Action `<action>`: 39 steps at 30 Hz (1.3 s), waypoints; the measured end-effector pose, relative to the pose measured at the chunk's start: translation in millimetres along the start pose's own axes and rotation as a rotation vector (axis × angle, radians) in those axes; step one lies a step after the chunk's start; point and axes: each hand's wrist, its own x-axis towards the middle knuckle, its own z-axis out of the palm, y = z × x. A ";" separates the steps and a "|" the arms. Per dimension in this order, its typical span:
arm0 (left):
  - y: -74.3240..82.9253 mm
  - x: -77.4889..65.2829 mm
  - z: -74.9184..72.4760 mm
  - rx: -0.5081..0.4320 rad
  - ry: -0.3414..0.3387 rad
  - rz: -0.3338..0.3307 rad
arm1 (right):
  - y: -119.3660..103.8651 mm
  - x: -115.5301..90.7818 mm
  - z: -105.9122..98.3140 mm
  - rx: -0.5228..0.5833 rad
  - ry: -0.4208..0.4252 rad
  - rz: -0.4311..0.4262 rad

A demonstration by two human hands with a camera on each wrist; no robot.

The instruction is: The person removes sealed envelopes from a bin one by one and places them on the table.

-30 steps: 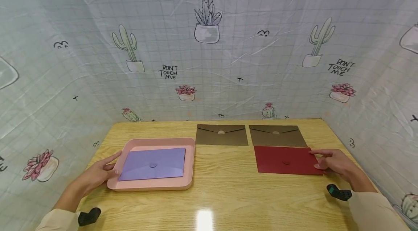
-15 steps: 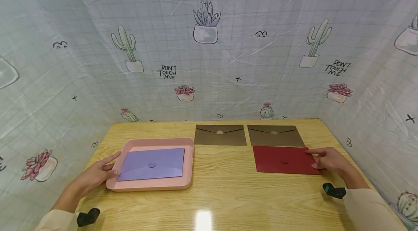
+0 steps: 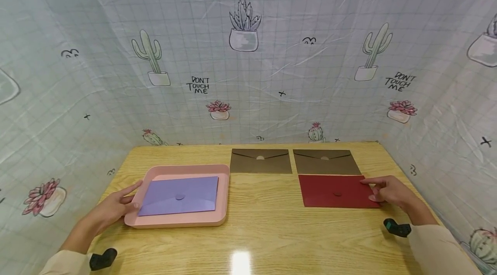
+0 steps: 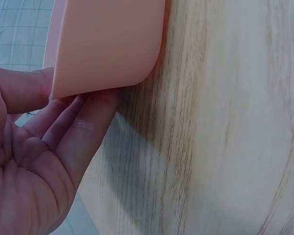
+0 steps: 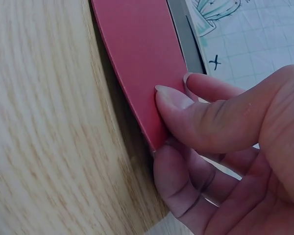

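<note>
In the head view my left hand (image 3: 112, 208) is at the left edge of a pink tray (image 3: 223, 206). The left wrist view shows its thumb over the rim and its fingers beneath the outer wall, gripping the tray. Inside the tray lies a lilac envelope (image 3: 180, 206) with a half-round tab. My right hand (image 3: 392, 191) pinches the right end of a red envelope (image 3: 326, 199). Its thumb lies on the upper face and fingers curl below, as the right wrist view shows. There, a dark shadow gap runs under the envelope's near edge.
Behind the red envelope lie two bronze-brown envelopes, the left one (image 3: 260, 166) and the right one (image 3: 328, 167), side by side along the back of the wooden table (image 3: 272, 232). A cactus-print sheet (image 3: 248, 76) rises around the back and sides.
The right hand has shifted slightly left along the red envelope's end. The head view has drifted a little; the left hand, tray and lilac envelope look the same.
</note>
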 end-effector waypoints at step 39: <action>0.9 -0.7 0.6 0.003 -0.002 0.005 | -13.4 -4.6 9.8 0.034 0.039 0.017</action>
